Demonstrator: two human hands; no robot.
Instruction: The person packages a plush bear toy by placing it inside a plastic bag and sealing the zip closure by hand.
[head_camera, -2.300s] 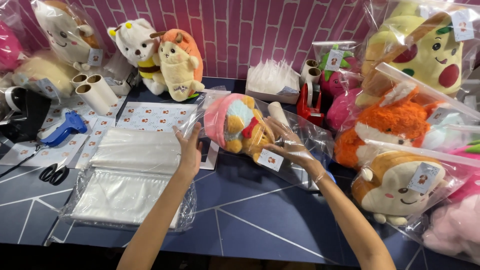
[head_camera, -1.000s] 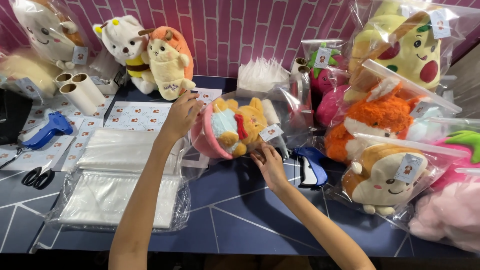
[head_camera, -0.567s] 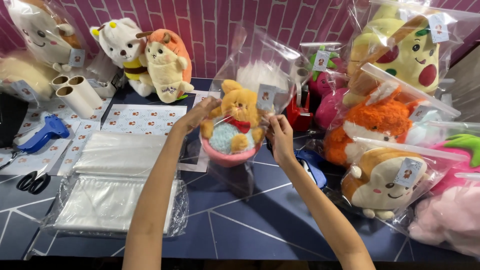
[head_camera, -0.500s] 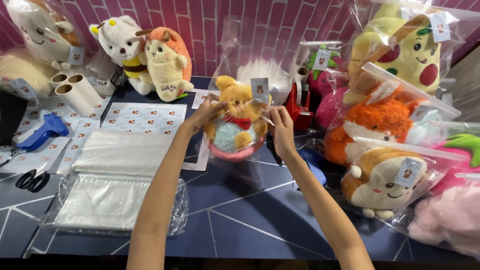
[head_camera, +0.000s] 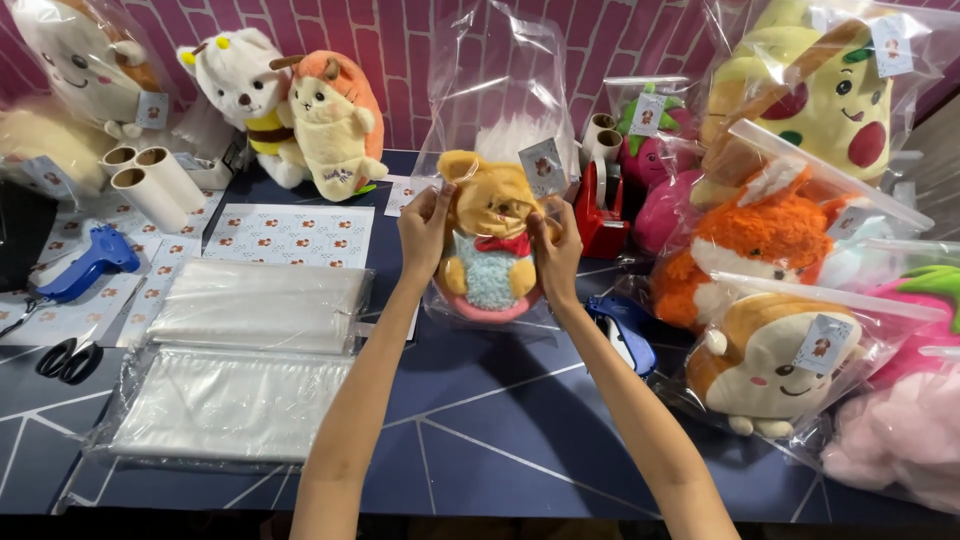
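**Both hands grip bagged bear upright over table**

Left hand (head_camera: 425, 225) and right hand (head_camera: 557, 250) clamp the clear bag (head_camera: 497, 90) from either side, fingers curled shut around the yellow bear (head_camera: 492, 235) inside it. Bear is upright, sits low in the bag, pink base at the bottom, just above the dark table (head_camera: 480, 420), centre of view. Bag top stands tall and open above the bear's head. A paper tag (head_camera: 543, 165) sits by the bear's right ear, near the right hand.

Risks, as I judge them: film is slick, so the bear could slide or tip if either hand eases off. Loose bag top could flop over or snag on the red tape dispenser (head_camera: 600, 210) just behind. Blue tag gun (head_camera: 622, 335) lies near the right forearm; an elbow could knock it.

Hard to tell: whether the bag bottom touches the table or hangs just above it. Palms hidden, so thumb placement is unclear. Cannot tell if the tag is on the bear or on the bag. Bagged plush at right are cut off by the frame edge. Stack of flat bags (head_camera: 250, 350) lies left, well apart.
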